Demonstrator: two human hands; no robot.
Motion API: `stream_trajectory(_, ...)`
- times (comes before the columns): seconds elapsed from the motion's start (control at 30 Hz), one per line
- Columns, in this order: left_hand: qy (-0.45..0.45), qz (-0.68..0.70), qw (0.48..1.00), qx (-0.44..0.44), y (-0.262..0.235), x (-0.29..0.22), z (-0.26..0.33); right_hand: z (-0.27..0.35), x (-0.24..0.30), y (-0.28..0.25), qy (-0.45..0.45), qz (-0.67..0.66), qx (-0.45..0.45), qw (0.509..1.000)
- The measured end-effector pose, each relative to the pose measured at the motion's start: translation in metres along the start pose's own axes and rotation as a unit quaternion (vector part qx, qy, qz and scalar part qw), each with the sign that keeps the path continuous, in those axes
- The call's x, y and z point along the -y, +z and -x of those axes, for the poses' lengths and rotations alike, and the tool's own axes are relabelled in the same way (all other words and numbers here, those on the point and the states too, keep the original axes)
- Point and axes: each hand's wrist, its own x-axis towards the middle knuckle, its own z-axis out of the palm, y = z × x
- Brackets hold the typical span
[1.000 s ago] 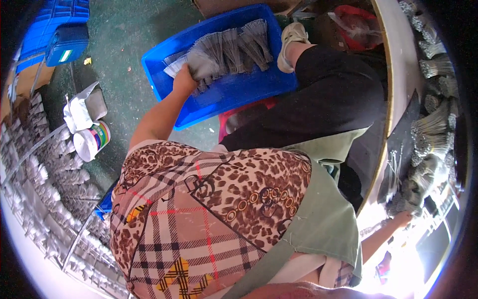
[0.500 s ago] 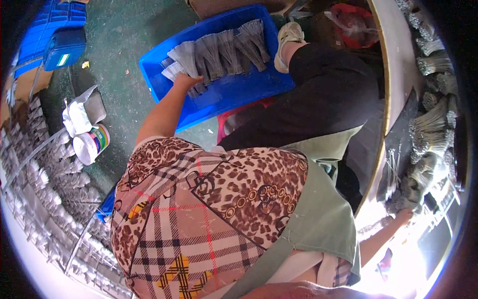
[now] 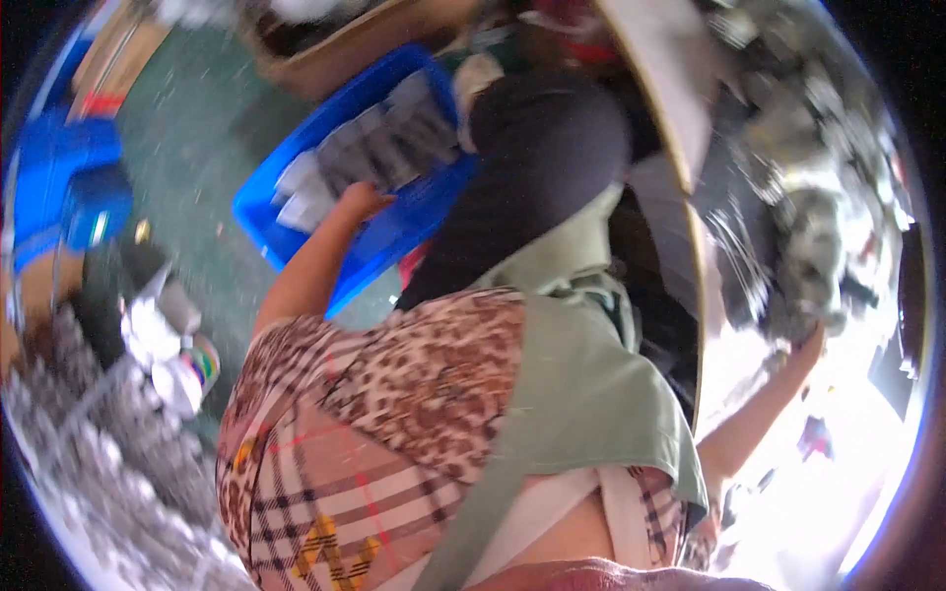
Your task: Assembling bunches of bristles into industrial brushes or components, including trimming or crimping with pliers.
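In the blue bin [image 3: 258, 219] lie several fanned bundles of thin grey strands [image 3: 394, 148] side by side. My left hand [image 3: 367, 201] reaches into the bin at the near end of these bundles. Its thumb side shows, but blur and the bundles hide the fingers. On the far right, my right hand [image 3: 814, 340] stretches over the bright tabletop to a heap of grey strand bundles [image 3: 813, 246]. Glare and motion smear its fingers, so whether it holds a bundle does not show.
The curved table edge [image 3: 698, 295] runs between my legs and the heap. A cardboard box [image 3: 340, 54] stands beyond the bin. At left are a white bucket [image 3: 179, 382], a blue container [image 3: 97, 209] and racks of grey pieces [image 3: 89, 443].
The whole view has swung, so the bin and table sit farther left in the picture, with more blur. My left hand stays at the bundles, my right hand at the heap.
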Motion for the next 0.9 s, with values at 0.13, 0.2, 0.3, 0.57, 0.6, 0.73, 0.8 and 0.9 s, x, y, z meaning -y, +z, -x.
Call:
stream_trajectory(0.13, 0.057, 0.167, 0.956, -0.236, -0.093, -0.024, 0.012, 0.036, 0.012, 0.032, -0.125, -0.194, 0.044, 0.972)
stream_trajectory(0.2, 0.152, 0.249, 0.89, -0.35, -0.152, -0.068, 0.015, 0.034, 0.001, 0.01, -0.37, 0.103, -0.01, 0.923)
stream_trajectory(0.3, 0.292, 0.379, 0.783, -0.396, -0.23, -0.172, 0.081, 0.13, 0.058, 0.07, -0.286, -0.244, -0.068, 0.924)
stream_trajectory(0.57, 0.499, 0.501, 0.686, 0.171, -0.174, -0.403, 0.244, 0.28, 0.024, 0.181, -0.329, -0.22, 0.209, 0.894)
stream_trajectory(0.6, 0.469, 0.535, 0.651, 0.264, -0.16, -0.419, 0.247, 0.292, 0.012, 0.191, -0.321, -0.209, 0.241, 0.892)
stream_trajectory(0.73, 0.397, 0.539, 0.704, 0.237, -0.122, -0.428, 0.228, 0.315, -0.022, 0.221, -0.393, -0.069, 0.309, 0.864)
stream_trajectory(0.8, 0.348, 0.563, 0.718, 0.216, -0.113, -0.418, 0.217, 0.304, -0.038, 0.224, -0.398, -0.061, 0.344, 0.848)
stream_trajectory(0.9, 0.369, 0.534, 0.743, 0.164, -0.1, -0.403, 0.201, 0.285, -0.027, 0.215, -0.324, -0.097, 0.373, 0.864)
